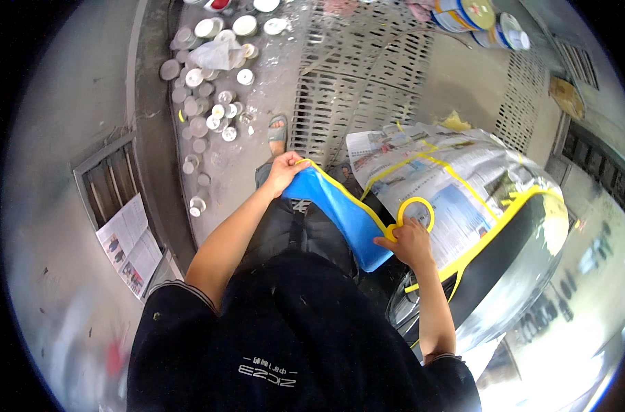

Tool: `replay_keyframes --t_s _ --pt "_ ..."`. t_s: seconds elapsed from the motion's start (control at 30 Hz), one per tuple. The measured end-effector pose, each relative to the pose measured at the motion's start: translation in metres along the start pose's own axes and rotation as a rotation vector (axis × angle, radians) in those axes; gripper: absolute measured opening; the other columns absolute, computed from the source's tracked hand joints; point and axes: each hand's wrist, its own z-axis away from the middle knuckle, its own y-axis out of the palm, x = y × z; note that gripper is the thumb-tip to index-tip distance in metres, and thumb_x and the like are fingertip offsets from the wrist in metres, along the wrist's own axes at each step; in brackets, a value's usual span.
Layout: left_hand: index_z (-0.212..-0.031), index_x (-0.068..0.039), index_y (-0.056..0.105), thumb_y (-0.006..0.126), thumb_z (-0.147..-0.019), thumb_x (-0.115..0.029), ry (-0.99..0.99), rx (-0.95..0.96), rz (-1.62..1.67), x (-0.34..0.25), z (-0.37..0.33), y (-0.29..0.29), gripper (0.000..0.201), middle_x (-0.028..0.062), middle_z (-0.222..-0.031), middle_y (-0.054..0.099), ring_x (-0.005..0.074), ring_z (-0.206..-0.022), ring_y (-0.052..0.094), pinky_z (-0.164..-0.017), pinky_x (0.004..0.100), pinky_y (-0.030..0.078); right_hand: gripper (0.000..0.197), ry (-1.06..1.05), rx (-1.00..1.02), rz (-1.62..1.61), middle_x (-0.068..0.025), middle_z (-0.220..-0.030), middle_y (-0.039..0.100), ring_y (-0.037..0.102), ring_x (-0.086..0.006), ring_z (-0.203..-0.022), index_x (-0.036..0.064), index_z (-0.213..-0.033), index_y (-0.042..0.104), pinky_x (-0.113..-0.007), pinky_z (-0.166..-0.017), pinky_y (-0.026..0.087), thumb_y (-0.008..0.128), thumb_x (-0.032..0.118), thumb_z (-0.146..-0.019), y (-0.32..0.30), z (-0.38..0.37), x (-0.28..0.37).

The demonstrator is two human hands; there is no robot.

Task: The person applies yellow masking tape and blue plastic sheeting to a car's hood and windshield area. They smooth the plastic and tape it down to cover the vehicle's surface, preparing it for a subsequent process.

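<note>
Between my two hands stretches a blue plastic sheet [334,216] with a strip of yellow masking tape [341,190] along its upper edge. My left hand [283,174] pinches its far left corner, fingers closed on the taped edge. At the other end, my right hand [413,244] grips a roll of yellow masking tape [432,214], the ring standing up past the fingers. Part of the yellow by my right thumb is too bunched to make out. Just right of the sheet lies a dark, glossy vehicle part [487,278], partly covered with newspaper [422,182] taped down in yellow.
Many small cans and lids [195,103] crowd the floor at the left, along a wall. Floor gratings [360,75] run ahead of my feet. Large paint cans [501,34] stand at the far right. A paper sheet [130,244] hangs by a vent at left.
</note>
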Motion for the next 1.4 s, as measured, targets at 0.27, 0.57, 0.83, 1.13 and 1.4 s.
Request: replay_keyframes --t_s 0.27,0.57,0.83,1.13,1.4 --pt "-0.089 -0.01 0.068 0.081 -0.094 -0.019 -0.028 0.066 -0.032 -0.032 -0.039 -0.039 0.017 -0.0054 -0.08 0.064 0.0043 -0.073 0.055 -0.068 0.0227 0.045 0.059 0.01 0.003 -0.073 -0.0219 -0.113 0.063 0.062 -0.0392 -0.111 0.0005 -0.089 0.079 -0.048 -0.095 0.051 0.084 0.057 -0.076 -0.017 -0.024 0.02" --pt "-0.085 -0.008 0.065 0.081 -0.092 -0.011 -0.121 0.257 -0.016 0.028 -0.113 -0.004 0.018 -0.0017 -0.08 0.068 0.0059 -0.071 0.06 -0.063 0.0249 0.049 0.061 0.013 0.084 -0.075 -0.0231 -0.132 0.058 0.055 -0.0412 -0.115 0.0012 -0.09 0.082 -0.047 -0.1 0.05 0.082 0.061 -0.077 -0.006 -0.025 0.025" --pt "-0.084 -0.006 0.068 0.089 -0.082 -0.02 -0.102 0.283 -0.397 0.182 -0.253 0.053 0.025 0.002 -0.078 0.07 0.0103 -0.071 0.061 -0.065 0.0307 0.05 0.049 -0.025 0.203 -0.065 -0.0204 -0.129 0.055 0.052 -0.0425 -0.118 0.0058 -0.087 0.082 -0.049 -0.1 0.048 0.089 0.051 -0.069 0.02 -0.112 -0.002" --pt "-0.086 -0.009 0.069 0.076 -0.086 -0.022 -0.088 0.036 -0.662 0.365 -0.451 0.104 0.015 0.0134 -0.091 0.072 0.0371 -0.093 0.068 -0.084 0.0502 0.052 0.046 0.41 0.44 -0.21 -0.0208 -0.13 0.057 0.05 -0.0435 -0.122 0.0016 -0.076 0.073 -0.053 -0.099 0.045 0.098 0.035 -0.057 0.125 -0.166 -0.046" --pt "-0.095 -0.013 0.073 0.075 -0.089 -0.028 0.222 -0.366 -0.849 0.447 -0.527 0.138 0.016 0.0087 -0.106 0.068 0.0324 -0.106 0.063 -0.1 0.0481 0.047 0.039 0.673 0.364 -0.229 -0.0216 -0.131 0.059 0.055 -0.0411 -0.12 0.003 -0.092 0.074 -0.05 -0.098 0.048 0.091 0.026 -0.066 0.129 -0.174 -0.002"
